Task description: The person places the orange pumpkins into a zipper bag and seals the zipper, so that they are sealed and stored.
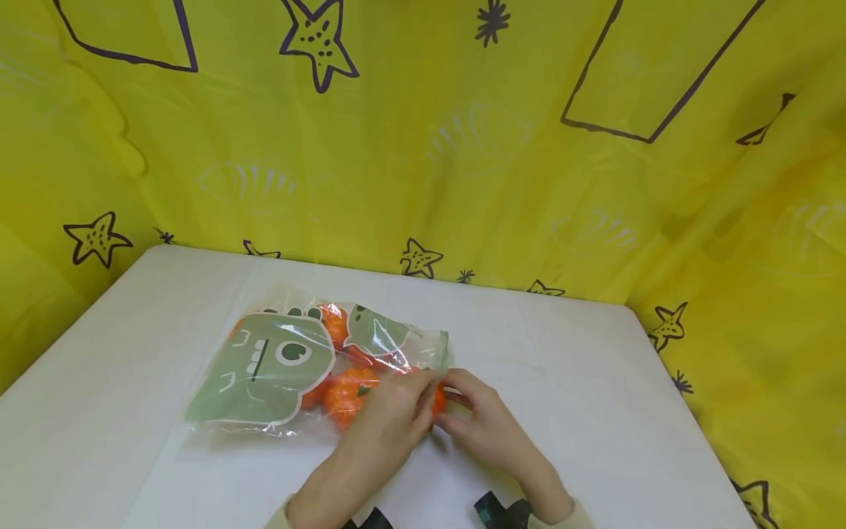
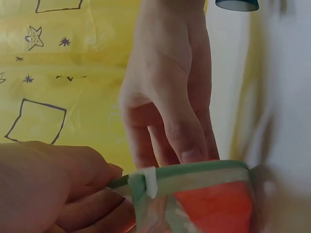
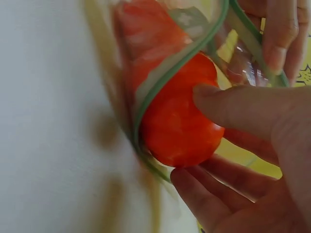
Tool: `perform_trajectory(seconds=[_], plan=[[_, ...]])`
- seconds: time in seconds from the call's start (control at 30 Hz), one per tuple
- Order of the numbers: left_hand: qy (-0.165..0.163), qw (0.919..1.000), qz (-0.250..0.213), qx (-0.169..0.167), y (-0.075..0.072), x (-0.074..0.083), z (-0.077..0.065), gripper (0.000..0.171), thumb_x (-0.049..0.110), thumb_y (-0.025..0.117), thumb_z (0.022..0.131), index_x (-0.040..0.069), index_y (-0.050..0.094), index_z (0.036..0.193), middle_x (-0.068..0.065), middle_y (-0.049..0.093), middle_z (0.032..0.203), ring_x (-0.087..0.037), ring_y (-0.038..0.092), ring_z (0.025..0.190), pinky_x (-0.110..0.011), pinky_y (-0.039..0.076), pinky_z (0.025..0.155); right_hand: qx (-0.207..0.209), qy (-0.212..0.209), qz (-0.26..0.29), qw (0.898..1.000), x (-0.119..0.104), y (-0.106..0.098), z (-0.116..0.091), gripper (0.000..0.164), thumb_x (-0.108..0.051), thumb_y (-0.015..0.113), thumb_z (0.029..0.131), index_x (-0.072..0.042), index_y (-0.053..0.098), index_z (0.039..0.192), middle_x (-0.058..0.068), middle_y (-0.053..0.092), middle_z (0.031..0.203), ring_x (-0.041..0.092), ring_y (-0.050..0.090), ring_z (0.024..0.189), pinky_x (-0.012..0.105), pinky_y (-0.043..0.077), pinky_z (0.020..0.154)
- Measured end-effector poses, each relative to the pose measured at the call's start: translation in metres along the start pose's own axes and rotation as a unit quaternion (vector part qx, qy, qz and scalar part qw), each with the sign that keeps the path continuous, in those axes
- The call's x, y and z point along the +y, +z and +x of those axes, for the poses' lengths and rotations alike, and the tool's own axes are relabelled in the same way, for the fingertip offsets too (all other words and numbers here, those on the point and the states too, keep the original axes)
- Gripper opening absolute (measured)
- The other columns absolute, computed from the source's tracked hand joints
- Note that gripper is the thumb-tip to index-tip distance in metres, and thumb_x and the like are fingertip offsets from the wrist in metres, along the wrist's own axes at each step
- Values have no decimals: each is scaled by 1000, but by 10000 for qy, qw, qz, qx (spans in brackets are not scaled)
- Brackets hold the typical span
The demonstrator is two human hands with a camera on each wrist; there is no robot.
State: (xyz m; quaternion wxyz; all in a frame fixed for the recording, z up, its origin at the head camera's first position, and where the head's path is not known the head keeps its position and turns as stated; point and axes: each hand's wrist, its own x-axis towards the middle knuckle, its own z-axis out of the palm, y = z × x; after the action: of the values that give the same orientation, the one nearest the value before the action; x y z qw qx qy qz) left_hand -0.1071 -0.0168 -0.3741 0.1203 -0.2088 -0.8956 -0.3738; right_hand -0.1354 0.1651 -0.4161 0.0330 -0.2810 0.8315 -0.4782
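A clear zip bag (image 1: 264, 375) with a green cartoon dinosaur print lies on the table, its mouth towards the right. Several orange pumpkins show through the plastic, one with a green stem (image 1: 346, 400). My left hand (image 1: 393, 404) pinches the bag's edge at the mouth, near the green zip strip (image 2: 204, 168). At the opened mouth my right hand (image 3: 252, 145) holds a small orange-red pumpkin (image 3: 182, 119), thumb on one side and fingers below. The green rim (image 3: 158, 90) of the bag curves around this pumpkin, which is partly inside.
The white table (image 1: 562, 382) carries the bag left of its middle. Yellow cloth (image 1: 396, 147) with drawn stars hangs behind it and at both sides. Dark wrist-worn devices (image 1: 505, 510) show at the bottom edge of the head view.
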Motion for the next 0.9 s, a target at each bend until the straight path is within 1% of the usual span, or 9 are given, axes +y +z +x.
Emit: perform_trajectory(seconds=[0.13, 0.2, 0.33, 0.43, 0.5, 0.6, 0.73, 0.83, 0.9], plan=[[152, 9998, 99, 113, 1, 1, -1, 20, 3, 67, 89, 5, 71, 108, -3, 71, 86, -11, 57, 71, -22, 52, 65, 241, -131, 17, 9996, 1, 4, 1, 47, 7, 71, 83, -14, 61, 124, 0, 63, 124, 13, 58, 121, 32, 53, 99], [78, 9999, 68, 54, 0, 1, -1, 24, 4, 68, 89, 4, 71, 112, -4, 71, 87, -11, 57, 70, -21, 51, 63, 369, -123, -37, 9992, 2, 4, 1, 47, 6, 72, 83, -14, 62, 124, 0, 63, 124, 13, 59, 120, 32, 53, 98], [-172, 9997, 104, -105, -4, 1, 0, 28, 8, 71, 88, 3, 70, 115, -5, 72, 89, -11, 54, 68, -19, 48, 60, 665, 216, -5, 9976, 3, 5, 2, 48, 1, 75, 83, -16, 63, 126, -1, 63, 126, 17, 61, 119, 33, 53, 99], [-203, 9996, 102, -186, -5, 2, 0, 18, 9, 70, 88, 5, 70, 106, -2, 69, 83, -10, 53, 66, -19, 47, 59, 923, 464, 125, 9946, 4, 7, 3, 46, -1, 75, 84, -15, 63, 127, 2, 63, 127, 22, 62, 119, 32, 53, 98], [-181, 9995, 56, -236, -5, 2, -1, 9, 9, 70, 88, 7, 69, 97, 1, 63, 76, -9, 51, 64, -18, 45, 57, 996, 479, 165, 9937, 4, 9, 4, 46, 0, 73, 86, -12, 61, 129, 4, 63, 128, 24, 62, 121, 31, 53, 98], [-147, 9997, 55, -182, -4, 2, -1, 11, 7, 69, 88, 7, 69, 98, 2, 62, 74, -8, 49, 61, -17, 42, 55, 892, 229, 28, 9957, 4, 10, 3, 42, 3, 72, 85, -12, 63, 123, 3, 63, 125, 20, 61, 119, 31, 53, 98], [-254, 9996, -25, -99, -4, 2, 0, 15, 6, 68, 88, 5, 69, 103, 0, 64, 76, -9, 50, 62, -17, 44, 56, 459, 142, 133, 9988, 3, 7, 2, 41, 5, 71, 84, -17, 64, 118, -1, 63, 122, 19, 60, 119, 33, 53, 99], [-363, 9989, -249, -175, -5, 3, 0, 12, 4, 67, 90, 4, 69, 102, 0, 64, 78, -10, 51, 65, -16, 46, 58, 182, 212, 301, 9992, 3, 5, 1, 43, 4, 70, 84, -19, 64, 120, -1, 62, 125, 20, 60, 121, 33, 52, 100], [-366, 9986, -339, -196, -4, 3, 0, 12, 3, 67, 89, 3, 69, 101, -1, 66, 79, -9, 52, 66, -15, 47, 59, 123, 123, 340, 9993, 4, 6, 1, 44, 4, 72, 84, -19, 64, 121, -1, 62, 125, 17, 59, 121, 33, 53, 100]])
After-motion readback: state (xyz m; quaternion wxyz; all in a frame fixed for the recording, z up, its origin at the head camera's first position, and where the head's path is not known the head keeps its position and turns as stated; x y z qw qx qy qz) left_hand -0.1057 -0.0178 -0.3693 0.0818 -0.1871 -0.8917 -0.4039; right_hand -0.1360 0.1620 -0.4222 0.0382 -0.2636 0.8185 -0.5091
